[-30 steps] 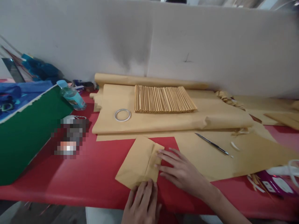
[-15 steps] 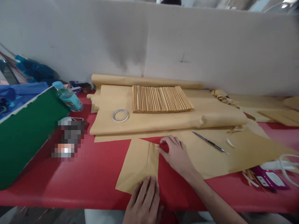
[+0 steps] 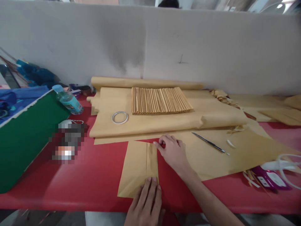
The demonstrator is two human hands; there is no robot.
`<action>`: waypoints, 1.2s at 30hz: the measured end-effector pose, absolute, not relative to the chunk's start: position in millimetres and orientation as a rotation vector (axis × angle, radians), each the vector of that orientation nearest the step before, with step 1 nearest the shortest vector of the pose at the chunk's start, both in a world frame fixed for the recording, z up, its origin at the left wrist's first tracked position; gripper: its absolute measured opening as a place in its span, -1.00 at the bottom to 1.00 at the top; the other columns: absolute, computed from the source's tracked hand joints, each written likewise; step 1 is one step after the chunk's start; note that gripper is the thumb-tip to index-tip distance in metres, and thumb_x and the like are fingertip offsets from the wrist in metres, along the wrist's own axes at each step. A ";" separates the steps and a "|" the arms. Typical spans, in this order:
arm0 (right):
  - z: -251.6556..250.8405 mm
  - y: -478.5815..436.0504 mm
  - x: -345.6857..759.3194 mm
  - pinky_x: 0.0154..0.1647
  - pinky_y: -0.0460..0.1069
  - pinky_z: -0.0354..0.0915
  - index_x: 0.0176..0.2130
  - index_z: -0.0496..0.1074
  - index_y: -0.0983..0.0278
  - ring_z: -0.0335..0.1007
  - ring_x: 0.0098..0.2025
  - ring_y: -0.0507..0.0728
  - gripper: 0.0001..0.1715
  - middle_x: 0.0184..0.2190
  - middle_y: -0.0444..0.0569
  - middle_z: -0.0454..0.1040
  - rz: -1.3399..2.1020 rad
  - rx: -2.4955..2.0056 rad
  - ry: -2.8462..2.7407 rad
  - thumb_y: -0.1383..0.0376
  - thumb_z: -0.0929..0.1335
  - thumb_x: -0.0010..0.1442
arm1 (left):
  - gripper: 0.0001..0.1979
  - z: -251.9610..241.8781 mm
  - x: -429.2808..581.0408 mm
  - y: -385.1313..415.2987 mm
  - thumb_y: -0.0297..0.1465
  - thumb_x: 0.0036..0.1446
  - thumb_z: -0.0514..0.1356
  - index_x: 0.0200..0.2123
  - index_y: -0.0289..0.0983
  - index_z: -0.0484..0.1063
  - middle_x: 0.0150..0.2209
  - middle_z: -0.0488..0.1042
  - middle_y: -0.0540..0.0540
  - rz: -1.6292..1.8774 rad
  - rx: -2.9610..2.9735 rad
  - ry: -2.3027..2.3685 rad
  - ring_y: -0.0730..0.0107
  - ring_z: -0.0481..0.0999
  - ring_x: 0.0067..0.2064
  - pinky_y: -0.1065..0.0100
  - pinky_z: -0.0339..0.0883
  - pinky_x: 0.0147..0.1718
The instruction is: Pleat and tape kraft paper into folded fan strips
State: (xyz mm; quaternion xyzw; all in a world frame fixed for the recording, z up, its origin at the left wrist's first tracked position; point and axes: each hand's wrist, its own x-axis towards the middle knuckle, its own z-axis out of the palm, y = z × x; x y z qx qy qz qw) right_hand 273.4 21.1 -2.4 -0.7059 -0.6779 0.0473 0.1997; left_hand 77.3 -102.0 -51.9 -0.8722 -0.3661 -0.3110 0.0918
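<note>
A small piece of brown kraft paper (image 3: 135,164) lies on the red table, with a narrow fold along its right side. My left hand (image 3: 147,201) rests flat over the paper's lower right corner, its fingers stretched out. At the upper right corner, my right hand (image 3: 172,153) has its thumb and forefinger bent together on the folded edge, the other fingers curled. Behind them, a pleated stack of brown paper (image 3: 162,100) sits on large kraft sheets (image 3: 160,125). A craft knife (image 3: 209,142) lies to the right of my right hand.
A roll of narrow tape (image 3: 120,117) lies on the sheets. To the left are a plastic bottle (image 3: 69,100), a green box side (image 3: 35,141) and a blurred-out item. A purple device (image 3: 268,179) with a white cable stands at right. A pale wall (image 3: 199,47) rises behind.
My right thumb and forefinger have moved slightly left along the paper's upper right corner. The folded strip looks flatter and straighter. My left hand stays in place.
</note>
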 end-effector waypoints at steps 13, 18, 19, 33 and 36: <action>-1.2 5.3 266.1 -0.07 0.13 0.16 -0.22 0.32 0.17 0.42 -0.14 0.22 -0.73 -0.22 -0.04 0.54 0.160 -1.891 -1.961 0.11 0.19 0.49 | -0.68 -36.2 80.7 -102.8 -0.31 0.41 0.08 0.07 -0.22 0.56 0.21 0.52 -0.08 -0.914 -2.631 -1.229 0.26 0.51 0.21 0.30 0.34 0.18; -2.9 -19.3 266.4 -0.05 0.14 0.21 -0.17 0.25 0.15 0.44 -0.15 0.24 -0.75 -0.20 -0.02 0.51 0.161 -1.850 -1.980 0.05 0.20 0.47 | -0.67 -40.4 80.8 -103.4 -0.29 0.39 0.11 0.10 -0.22 0.55 0.20 0.53 -0.09 -0.962 -2.617 -1.235 0.26 0.52 0.20 0.30 0.31 0.21; -4.0 -21.6 267.4 -0.04 0.15 0.21 -0.17 0.24 0.15 0.44 -0.14 0.25 -0.74 -0.20 -0.03 0.51 0.161 -1.851 -1.983 0.04 0.21 0.46 | -0.66 -41.9 80.8 -103.8 -0.29 0.39 0.11 0.10 -0.22 0.55 0.19 0.54 -0.10 -0.974 -2.611 -1.228 0.25 0.51 0.21 0.29 0.30 0.23; -3.0 29.4 270.2 -0.03 0.13 0.08 -0.25 0.32 0.21 0.43 -0.11 0.22 -0.64 -0.23 -0.04 0.53 0.195 -2.052 -1.848 -0.01 0.26 0.43 | -0.66 -51.7 74.9 -115.2 -0.31 0.37 0.11 0.08 -0.25 0.57 0.18 0.55 -0.07 -1.025 -2.519 -1.117 0.23 0.34 0.34 0.13 -0.06 0.45; -3.9 29.1 269.9 -0.04 0.12 0.06 -0.34 0.34 0.21 0.39 -0.14 0.20 -0.57 -0.28 -0.05 0.50 0.163 -2.060 -1.855 0.00 0.24 0.45 | -0.67 -51.2 72.7 -117.0 -0.27 0.35 0.15 0.08 -0.20 0.57 0.17 0.56 -0.04 -1.036 -2.544 -1.164 0.21 0.36 0.32 0.09 -0.06 0.44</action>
